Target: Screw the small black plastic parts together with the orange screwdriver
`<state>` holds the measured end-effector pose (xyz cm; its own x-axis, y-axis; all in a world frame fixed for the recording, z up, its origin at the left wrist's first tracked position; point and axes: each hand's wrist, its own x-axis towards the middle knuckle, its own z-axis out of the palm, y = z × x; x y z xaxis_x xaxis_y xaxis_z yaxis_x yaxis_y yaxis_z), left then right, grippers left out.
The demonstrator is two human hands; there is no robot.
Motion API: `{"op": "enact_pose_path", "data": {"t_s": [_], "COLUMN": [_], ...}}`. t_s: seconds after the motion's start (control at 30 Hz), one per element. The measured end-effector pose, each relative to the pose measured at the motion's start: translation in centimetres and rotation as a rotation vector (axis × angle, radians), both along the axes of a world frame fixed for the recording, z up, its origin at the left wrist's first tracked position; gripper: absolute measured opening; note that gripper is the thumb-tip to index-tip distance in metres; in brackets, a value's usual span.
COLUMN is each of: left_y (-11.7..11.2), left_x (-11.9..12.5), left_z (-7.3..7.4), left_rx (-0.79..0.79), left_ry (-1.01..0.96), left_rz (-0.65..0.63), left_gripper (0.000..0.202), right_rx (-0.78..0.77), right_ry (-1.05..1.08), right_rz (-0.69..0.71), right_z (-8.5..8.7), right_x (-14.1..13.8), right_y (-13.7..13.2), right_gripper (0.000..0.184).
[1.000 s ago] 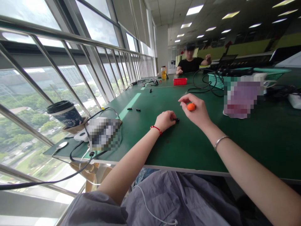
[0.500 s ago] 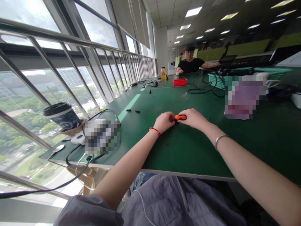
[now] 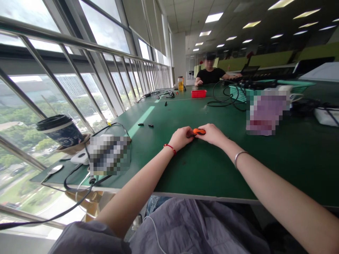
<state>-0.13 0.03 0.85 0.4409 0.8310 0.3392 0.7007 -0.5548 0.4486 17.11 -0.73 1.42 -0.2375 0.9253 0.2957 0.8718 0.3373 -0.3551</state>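
Observation:
Over the green table, my right hand (image 3: 211, 134) is closed round an orange-and-black screwdriver (image 3: 199, 131), its handle end showing towards the left. Most of the shaft is hidden behind the hand. My left hand (image 3: 182, 137) pinches a small black piece (image 3: 190, 135) right beside the handle; its shape is mostly covered by the fingers. The two hands nearly touch. Two more small black pieces, one (image 3: 141, 124) and another (image 3: 150, 126), lie on the table beyond my left hand.
A lidded paper cup (image 3: 60, 130), cables and a blurred-out item (image 3: 109, 155) occupy the left edge by the railing. Farther back are a red tray (image 3: 198, 94), a jar (image 3: 180, 84) and a teal basket (image 3: 237, 93). A person (image 3: 209, 74) sits at the far end.
The view has shifted slightly, so everything sits a little farther left. Both hands keep their grips, close together, with the screwdriver and black piece still in them.

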Motion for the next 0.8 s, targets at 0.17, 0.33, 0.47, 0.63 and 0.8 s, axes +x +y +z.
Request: {"op": "enact_pose_path", "data": {"t_s": [0.17,0.33,0.47,0.63,0.8], "left_y": [0.1,0.1,0.3,0.6,0.8], "left_x": [-0.1,-0.2,-0.3,-0.3,-0.2], "left_z": [-0.1,-0.2,-0.4,-0.7,-1.0], "left_rx": [-0.017,-0.007,-0.018,-0.051,-0.101], "left_ry": [-0.031,-0.043,-0.085,-0.147,-0.220], "left_rz": [-0.010,-0.023,-0.042,-0.050,-0.049], "left_gripper": [0.011,0.011,0.012,0.013,0.010], "right_rx": [-0.003,-0.005,-0.010,-0.016,-0.051], "right_ry": [0.052,0.052,0.055,0.042,0.021], "right_rz": [-0.005,0.007,0.009,0.002,0.013], "right_z": [-0.1,0.0,0.0,-0.1,-0.1], "right_x": [0.1,0.0,0.2,0.3,0.6], "right_y": [0.1,-0.2,-0.1,-0.1,-0.1], "right_gripper": [0.016,0.014,0.014,0.015,0.019]}}
